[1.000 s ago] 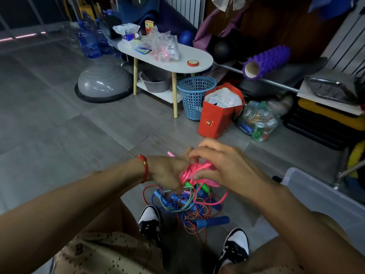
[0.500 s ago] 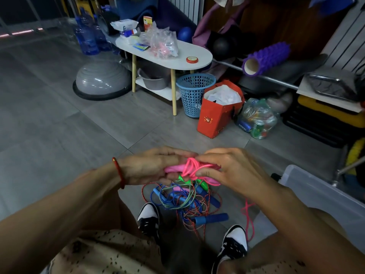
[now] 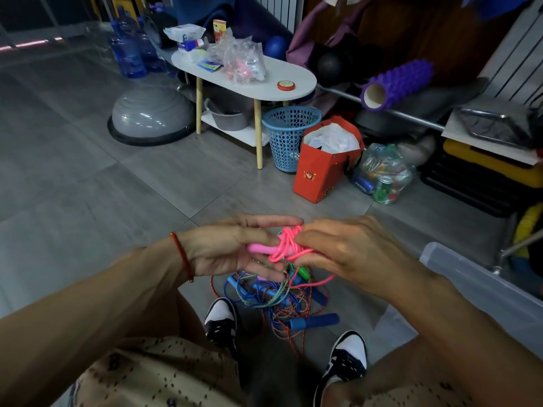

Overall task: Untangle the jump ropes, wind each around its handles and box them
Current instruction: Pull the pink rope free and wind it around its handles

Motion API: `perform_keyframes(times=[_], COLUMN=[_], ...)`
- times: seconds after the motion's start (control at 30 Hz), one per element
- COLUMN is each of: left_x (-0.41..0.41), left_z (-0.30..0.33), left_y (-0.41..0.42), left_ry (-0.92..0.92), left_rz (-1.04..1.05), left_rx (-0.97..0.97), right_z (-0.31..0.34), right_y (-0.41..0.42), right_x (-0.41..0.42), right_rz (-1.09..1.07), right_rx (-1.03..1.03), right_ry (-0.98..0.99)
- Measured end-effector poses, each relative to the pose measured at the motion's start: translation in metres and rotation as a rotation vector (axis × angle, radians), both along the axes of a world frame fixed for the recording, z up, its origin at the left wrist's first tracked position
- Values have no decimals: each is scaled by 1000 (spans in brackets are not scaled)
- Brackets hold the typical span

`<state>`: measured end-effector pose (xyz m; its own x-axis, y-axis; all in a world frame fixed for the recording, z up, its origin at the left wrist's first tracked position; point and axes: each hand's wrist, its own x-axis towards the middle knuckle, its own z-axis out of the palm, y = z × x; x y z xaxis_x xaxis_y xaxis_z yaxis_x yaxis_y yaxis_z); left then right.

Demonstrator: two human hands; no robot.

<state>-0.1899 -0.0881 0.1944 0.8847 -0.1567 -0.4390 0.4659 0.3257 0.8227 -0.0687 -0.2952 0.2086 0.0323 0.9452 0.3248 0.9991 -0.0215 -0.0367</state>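
Pink rope (image 3: 289,245) half hidden between both hands.

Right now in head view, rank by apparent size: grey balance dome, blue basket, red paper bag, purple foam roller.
1. grey balance dome
2. red paper bag and blue basket: too close to call
3. purple foam roller

Differing camera distance makes true sizes unsure.
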Motion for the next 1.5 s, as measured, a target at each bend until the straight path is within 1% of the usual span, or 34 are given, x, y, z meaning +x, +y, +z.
perform_keyframes(times=[0.17,0.23,0.33,0.43,0.47,0.53,0.6,0.63,0.73,0.8,0.87,0.97,1.03,1.1,1.13,1.17,1.23,1.3,1.33,1.4,1.43,1.5], left_x=[2,3,4,6,7,8,9,11,14,14,10,5,4,2,1,1,2,8,12,15,15,13], left_z=[0,2,3,1,2,2,3,4,10,14,16,11,5,-3,-7,-11,-17,-21,-22,-25,-27,-34], left_y=[-8,-3,8,9,7,1,-6,-9,-14,-16,-17,-11,-4,1,1,0,0,7,13,24,27,28], left_ry=[17,26,-3,-49,-61,-81,-89,-106,-172,-196,-239,-295,-321,-328,-317,-296,-253,-214,-204,-154,-123,-101], left_rz=[71,84,38,0,-3,-21,-55,-78,-192,-302,-367,-355,-283,-176,-110,-40,136,364,442,523,537,543], left_rx=[-25,-2,91,217,241,268,297,330,430,424,354,118,-8,-83,-115,-147,-200,-251,-265,-197,-129,-14], right_z=[2,6,13,22,27,39,47,48,41,28,7,-32,-54,-77,-84,-89,-96,-97,-96,-97,-95,-89], right_y=[2,0,-6,-9,-9,-6,1,5,18,23,25,23,18,13,12,12,15,21,21,20,18,15], right_x=[1,2,5,8,8,10,15,19,32,38,39,40,37,28,22,15,6,0,-3,-8,-8,-6], right_rz=[31,20,-57,-101,-97,-59,-41,-40,-38,-24,30,18,-10,-133,-209,-230,-223,-299,-347,-391,-402,-399], right_rx=[-25,-64,-110,-193,-214,-214,-186,-168,-145,-163,-161,-131,-80,17,65,81,21,-93,-133,-155,-168,-224], right_ry=[-22,-6,-22,-111,-110,-35,91,186,547,827,1102,1437,1574,1712,1749,1766,1740,1582,1508,1398,1271,895])
